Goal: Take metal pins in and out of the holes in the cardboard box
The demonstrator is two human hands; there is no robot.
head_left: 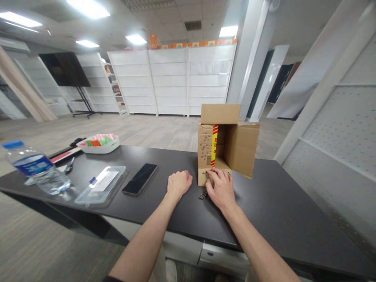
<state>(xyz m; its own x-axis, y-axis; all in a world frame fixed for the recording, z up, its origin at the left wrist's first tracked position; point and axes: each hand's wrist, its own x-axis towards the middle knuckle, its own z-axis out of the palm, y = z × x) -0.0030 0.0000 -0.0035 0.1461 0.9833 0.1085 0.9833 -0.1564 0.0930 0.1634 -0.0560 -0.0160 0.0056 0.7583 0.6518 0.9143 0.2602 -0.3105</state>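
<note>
An opened cardboard box [205,154] stands on the dark table, its mouth facing me. Its left side panel and its lower front flap [201,181] carry several small dark round spots that look like screw heads. My right hand [221,187] rests against the lower flap, index fingertip on the cardboard by one of the spots, thumb apart below. No held object shows between those fingers. Several thin metal screws [202,194] lie on the table just left of the right thumb. Left of the box, my left hand [179,182] is curled into a fist on the table; its inside is hidden.
A black phone [140,179] and a clear plastic case [101,186] lie to the left. Farther left are a water bottle [39,168] and a white basket [100,147] with colourful packets. The box's right flap [245,150] sticks out to the right.
</note>
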